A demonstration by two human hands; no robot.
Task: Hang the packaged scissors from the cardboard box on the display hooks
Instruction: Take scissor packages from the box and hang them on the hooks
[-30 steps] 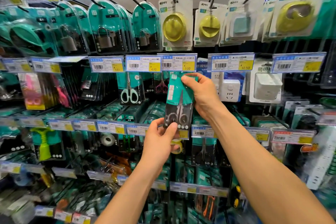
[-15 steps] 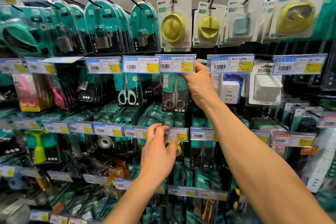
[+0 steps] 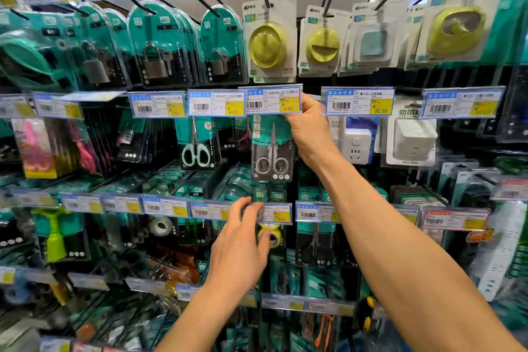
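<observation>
Head camera view of a shop wall of pegboard hooks crowded with teal blister packs. Just above centre, the packaged scissors [image 3: 273, 157] hang upright on a hook in the second row: a small silver pair, blades pointing up, on a teal and black card. Directly over them at 12 o'clock sits a blue-edged price label [image 3: 274, 100] reading 3.50. The person's right hand [image 3: 310, 128] reaches up from the 5 o'clock corner to that label's right end, touching the pack's upper right corner. The thumb lies beside the label's edge and the fingers pass behind it, so it cannot be told whether they pinch the label, the pack's top, or nothing. The left hand [image 3: 240, 240] comes up from 6 o'clock, below the pack and apart from it. Its fingers are spread and relaxed, holding nothing, with the fingertips overlapping the lower rail of price tags [image 3: 275, 214]. A yellow tape roll [image 3: 273, 233] shows just at 3 o'clock of this hand. At 9 o'clock of the hung pack is a pack of mint-handled scissors [image 3: 197, 148]. Padlock packs [image 3: 155, 63] fill the row at 10 o'clock, yellow-green round lights [image 3: 267, 46] hang at 12 o'clock, and white plug adapters [image 3: 355, 146] hang at 3 o'clock.
</observation>
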